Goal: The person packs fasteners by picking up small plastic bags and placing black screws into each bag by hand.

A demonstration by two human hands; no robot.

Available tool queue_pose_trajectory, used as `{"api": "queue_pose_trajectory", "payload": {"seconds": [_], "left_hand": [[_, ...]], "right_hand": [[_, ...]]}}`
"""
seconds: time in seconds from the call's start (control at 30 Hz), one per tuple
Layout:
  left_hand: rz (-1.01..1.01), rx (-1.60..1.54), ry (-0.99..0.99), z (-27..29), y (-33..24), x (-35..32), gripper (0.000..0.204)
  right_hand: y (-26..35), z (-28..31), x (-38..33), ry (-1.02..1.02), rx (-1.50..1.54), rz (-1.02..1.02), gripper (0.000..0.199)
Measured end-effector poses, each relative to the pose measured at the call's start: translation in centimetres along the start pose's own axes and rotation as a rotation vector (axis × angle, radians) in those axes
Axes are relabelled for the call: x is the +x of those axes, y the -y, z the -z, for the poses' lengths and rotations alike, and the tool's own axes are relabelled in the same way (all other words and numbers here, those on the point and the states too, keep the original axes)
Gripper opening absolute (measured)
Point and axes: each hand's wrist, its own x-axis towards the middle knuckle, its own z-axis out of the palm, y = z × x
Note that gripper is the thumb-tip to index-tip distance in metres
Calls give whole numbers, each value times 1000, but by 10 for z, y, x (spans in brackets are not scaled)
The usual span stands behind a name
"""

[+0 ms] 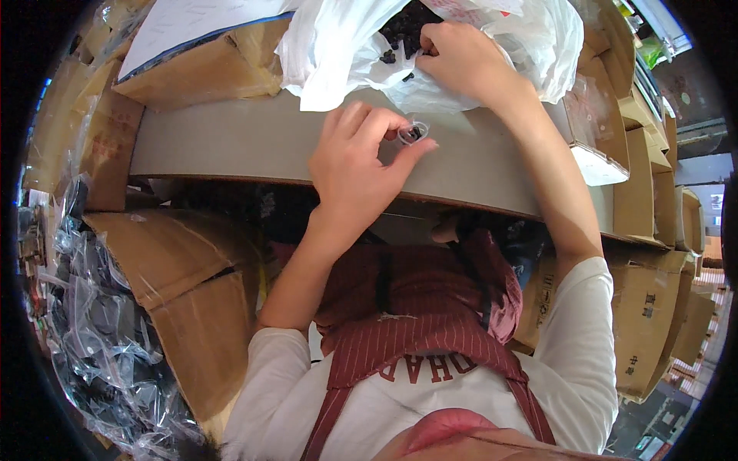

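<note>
Surrounding grey board [231, 146], stacked cardboard boxes [646, 300].

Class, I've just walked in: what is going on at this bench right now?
A person in a striped apron works at a grey board among cardboard boxes. The right hand reaches into a white plastic bag of small black parts. The left hand pinches a small clear pouch holding a black part.

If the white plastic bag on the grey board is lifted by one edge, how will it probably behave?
The white plastic bag looks thin and crumpled, so it would probably flop rather than hold shape. The small black parts lie loose inside its open mouth, where the right hand reaches, so they may well slide or spill.
</note>
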Motion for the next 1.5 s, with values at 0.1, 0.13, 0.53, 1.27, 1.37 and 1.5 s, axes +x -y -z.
{"api": "queue_pose_trajectory", "payload": {"seconds": [0.1,0.13,0.53,1.27,1.37,1.5], "left_hand": [[3,-20,11,2,0,0,28],[3,-20,10,1,1,0,28],[9,-1,23,2,1,-1,29],[3,-10,1,-2,1,0,27],[29,-2,16,1,1,-1,27],[26,-9,15,2,1,-2,28]], "right_hand": [[0,3,0,40,51,12,24],[0,5,-1,40,50,11,24],[-1,8,-41,-53,172,285,19],[-11,9,-36,-196,-129,121,22],[8,14,-32,18,-150,-22,20],[9,8,-41,-69,-187,44,20]]}}
